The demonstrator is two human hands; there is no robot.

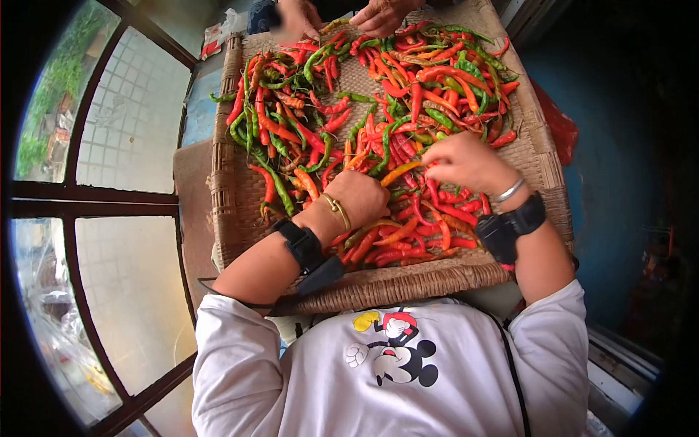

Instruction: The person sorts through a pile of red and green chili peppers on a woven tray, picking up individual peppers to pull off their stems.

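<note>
My left hand [358, 198] is closed low over the chili peppers in the near middle of a woven tray [408, 280]. An orange chili pepper [400, 172] sticks out from its fingertips toward the right. Just beyond that pepper's far end, my right hand [470, 164] has its fingers curled and pinched together. Whatever lies between them is hidden. Red chili peppers [408, 251] are heaped below and between both hands. Past my left hand spreads a mixed pile of green and red chili peppers [280, 124]. A second mixed heap [444, 80] covers the far right part of the tray.
Across the tray, another person's two hands [382, 16] work over the peppers at the far rim. Framed glass windows [127, 109] stand close on the left. A red bag [557, 124] shows beside the tray's right edge.
</note>
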